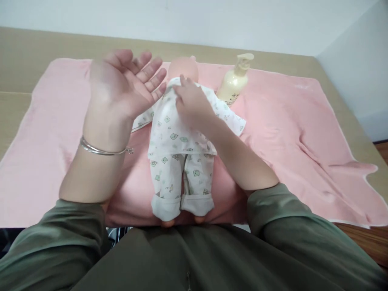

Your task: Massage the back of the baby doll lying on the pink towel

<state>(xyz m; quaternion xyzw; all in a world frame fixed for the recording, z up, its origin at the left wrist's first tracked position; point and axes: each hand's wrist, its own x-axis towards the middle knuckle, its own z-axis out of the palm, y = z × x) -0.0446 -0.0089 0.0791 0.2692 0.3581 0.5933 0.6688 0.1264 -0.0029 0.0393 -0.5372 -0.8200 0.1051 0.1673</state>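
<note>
A baby doll [183, 69] lies with its head away from me and its feet close to my body. It wears a white printed top [169, 129] and matching trousers [197, 173] with turned-up cuffs. My left hand [127, 81], a silver bangle on its wrist, is raised left of the doll's head, palm showing and fingers apart, with nothing in it. Over the doll's upper chest, just below the head, my right hand [194, 99] rests or hovers with fingers stretched out; whether it touches the cloth I cannot tell. It hides part of the top's collar.
A cream pump bottle [234, 83] stands right of the doll's shoulder, close to its sleeve. Under everything a pink blanket [281, 133] spreads across the wooden table [18, 52], wrinkled at the right. A pale wall [194, 20] rises behind the table.
</note>
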